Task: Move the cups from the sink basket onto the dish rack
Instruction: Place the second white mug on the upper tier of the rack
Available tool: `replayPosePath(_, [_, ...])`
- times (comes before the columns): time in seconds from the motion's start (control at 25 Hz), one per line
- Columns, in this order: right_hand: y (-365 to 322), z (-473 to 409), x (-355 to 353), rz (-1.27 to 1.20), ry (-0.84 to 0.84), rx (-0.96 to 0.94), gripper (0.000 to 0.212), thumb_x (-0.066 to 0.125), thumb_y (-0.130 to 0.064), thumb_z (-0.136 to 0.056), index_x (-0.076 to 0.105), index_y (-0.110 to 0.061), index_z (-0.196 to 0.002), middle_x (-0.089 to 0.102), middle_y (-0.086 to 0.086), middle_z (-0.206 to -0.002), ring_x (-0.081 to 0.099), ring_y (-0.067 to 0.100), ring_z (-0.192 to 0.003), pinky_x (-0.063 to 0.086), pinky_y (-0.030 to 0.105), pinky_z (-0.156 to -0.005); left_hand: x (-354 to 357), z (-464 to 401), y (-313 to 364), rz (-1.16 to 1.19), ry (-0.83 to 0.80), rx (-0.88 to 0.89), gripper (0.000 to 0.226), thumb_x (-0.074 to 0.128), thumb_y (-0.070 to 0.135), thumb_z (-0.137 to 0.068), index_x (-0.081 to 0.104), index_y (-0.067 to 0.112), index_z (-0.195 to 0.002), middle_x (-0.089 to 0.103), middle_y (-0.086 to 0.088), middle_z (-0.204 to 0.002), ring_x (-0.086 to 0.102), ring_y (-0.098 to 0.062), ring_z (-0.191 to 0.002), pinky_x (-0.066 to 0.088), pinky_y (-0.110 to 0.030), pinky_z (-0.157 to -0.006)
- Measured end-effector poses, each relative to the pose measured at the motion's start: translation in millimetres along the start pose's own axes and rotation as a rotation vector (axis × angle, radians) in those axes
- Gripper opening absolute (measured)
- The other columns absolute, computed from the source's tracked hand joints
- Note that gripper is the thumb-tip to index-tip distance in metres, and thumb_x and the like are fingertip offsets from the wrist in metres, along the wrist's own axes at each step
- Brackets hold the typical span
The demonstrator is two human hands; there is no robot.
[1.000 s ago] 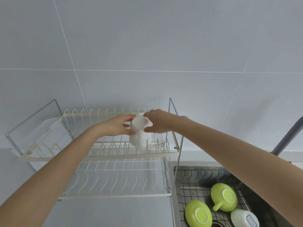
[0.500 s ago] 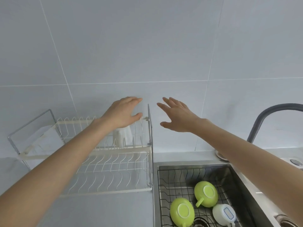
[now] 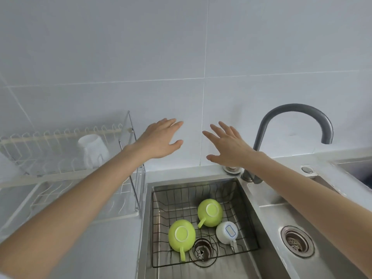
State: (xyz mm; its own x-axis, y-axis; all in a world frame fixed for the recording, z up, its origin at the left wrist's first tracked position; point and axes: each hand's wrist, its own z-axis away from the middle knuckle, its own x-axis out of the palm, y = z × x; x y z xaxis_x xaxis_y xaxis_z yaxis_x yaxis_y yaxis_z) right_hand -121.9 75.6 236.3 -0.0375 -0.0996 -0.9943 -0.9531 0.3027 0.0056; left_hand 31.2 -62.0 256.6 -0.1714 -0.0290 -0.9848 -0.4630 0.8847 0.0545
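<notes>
Nearest you, three cups sit upside down in the black wire sink basket (image 3: 203, 256) inside the steel sink (image 3: 251, 200): a green cup (image 3: 181, 238) at front left with its handle pointing toward you, a second green cup (image 3: 210, 212) behind it, and a white cup with a blue mark (image 3: 228, 232) touching that one on the right. A drain (image 3: 202, 251) shows between the front green cup and the white one.

Your forearms run up from both lower corners, bare and stretched out over the desk (image 3: 100, 248) and sink. Your left hand (image 3: 161, 138) and right hand (image 3: 229, 146) hang palm-down near each other above the basin's back edge, fingers spread, empty, touching nothing.

Farther left, a white cup (image 3: 93, 150) stands inverted on the upper tier of the cream wire dish rack (image 3: 60, 135), well apart from both hands. A curved grey faucet (image 3: 291, 125) arches to your right against the pale tiled wall (image 3: 181, 47).
</notes>
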Motion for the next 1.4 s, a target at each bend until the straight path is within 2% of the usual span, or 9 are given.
replayPosePath(0.2, [48, 22, 49, -0.046, -0.1, 0.022, 0.071, 0.049, -0.038, -0.088, 0.011, -0.022, -0.146, 0.006, 0.009, -0.157, -0.003, 0.029, -0.145, 0.004, 0.045, -0.118, 57, -14, 44, 0.039, -0.136, 0.015, 0.063, 0.038, 0.039, -0.091, 0.011, 0.015, -0.143, 0.014, -0.008, -0.155, 0.011, -0.023, -0.142, 0.017, -0.04, -0.115])
replayPosePath(0.36, [76, 34, 89, -0.18, -0.179, 0.051, 0.07, 0.051, -0.033, -0.088, 0.014, -0.021, -0.145, 0.008, 0.009, -0.157, 0.001, 0.027, -0.145, 0.011, 0.043, -0.117, 105, -22, 68, 0.115, -0.235, 0.001, 0.065, 0.039, 0.04, -0.091, 0.009, 0.015, -0.143, 0.012, -0.008, -0.155, 0.011, -0.022, -0.142, 0.016, -0.036, -0.114])
replayPosePath(0.48, [86, 41, 117, -0.284, -0.238, 0.072, 0.069, 0.053, -0.031, -0.088, 0.016, -0.019, -0.145, 0.011, 0.009, -0.156, 0.005, 0.027, -0.144, 0.018, 0.045, -0.115, 137, -25, 81, 0.203, -0.291, -0.039, 0.066, 0.04, 0.04, -0.091, 0.008, 0.015, -0.143, 0.01, -0.007, -0.156, 0.01, -0.021, -0.143, 0.015, -0.036, -0.115])
replayPosePath(0.72, [93, 45, 182, -0.46, -0.435, 0.133, 0.068, 0.049, -0.023, -0.09, 0.013, -0.016, -0.146, 0.011, 0.015, -0.156, 0.01, 0.03, -0.143, 0.018, 0.04, -0.116, 205, -21, 99, 0.331, -0.438, -0.138, 0.067, 0.041, 0.039, -0.09, 0.009, 0.015, -0.143, 0.012, -0.006, -0.155, 0.015, -0.021, -0.142, 0.02, -0.037, -0.114])
replayPosePath(0.92, [98, 48, 233, -0.586, -0.596, 0.198, 0.068, 0.049, -0.027, -0.089, 0.011, -0.02, -0.146, 0.015, 0.021, -0.152, 0.015, 0.036, -0.141, 0.023, 0.044, -0.113, 265, -13, 112, 0.44, -0.536, -0.28, 0.062, 0.044, 0.037, -0.089, 0.018, 0.014, -0.141, 0.026, -0.008, -0.15, 0.032, -0.027, -0.134, 0.033, -0.042, -0.107])
replayPosePath(1.08, [98, 52, 272, -0.666, -0.718, 0.272, 0.066, 0.045, -0.027, -0.092, 0.009, -0.015, -0.146, 0.027, 0.023, -0.144, 0.033, 0.038, -0.131, 0.032, 0.039, -0.106, 312, 1, 127, 0.614, -0.622, -0.427, 0.06, 0.045, 0.036, -0.089, 0.022, 0.012, -0.14, 0.032, -0.012, -0.146, 0.035, -0.027, -0.131, 0.034, -0.036, -0.104])
replayPosePath(1.24, [94, 53, 305, -0.738, -0.767, 0.421, 0.061, 0.04, -0.026, -0.094, 0.01, -0.009, -0.145, 0.033, 0.024, -0.143, 0.039, 0.036, -0.128, 0.036, 0.035, -0.102, 343, 8, 139, 0.837, -0.629, -0.554, 0.054, 0.051, 0.024, -0.088, 0.03, 0.01, -0.136, 0.039, -0.012, -0.142, 0.042, -0.024, -0.125, 0.036, -0.024, -0.094])
replayPosePath(1.32, [92, 53, 317, -0.765, -0.772, 0.479, 0.058, 0.04, -0.027, -0.095, 0.015, -0.007, -0.143, 0.039, 0.022, -0.139, 0.044, 0.035, -0.124, 0.038, 0.034, -0.098, 356, 8, 141, 0.861, -0.636, -0.57, 0.054, 0.052, 0.022, -0.086, 0.032, 0.014, -0.135, 0.043, -0.009, -0.139, 0.046, -0.02, -0.118, 0.033, -0.018, -0.083])
replayPosePath(1.4, [93, 52, 324, -0.778, -0.75, 0.503, 0.053, 0.041, -0.027, -0.094, 0.025, -0.006, -0.139, 0.046, 0.021, -0.134, 0.047, 0.034, -0.119, 0.041, 0.034, -0.095, 367, 9, 141, 0.859, -0.647, -0.567, 0.058, 0.055, 0.021, -0.084, 0.03, 0.014, -0.137, 0.044, -0.01, -0.137, 0.045, -0.02, -0.118, 0.032, -0.017, -0.086])
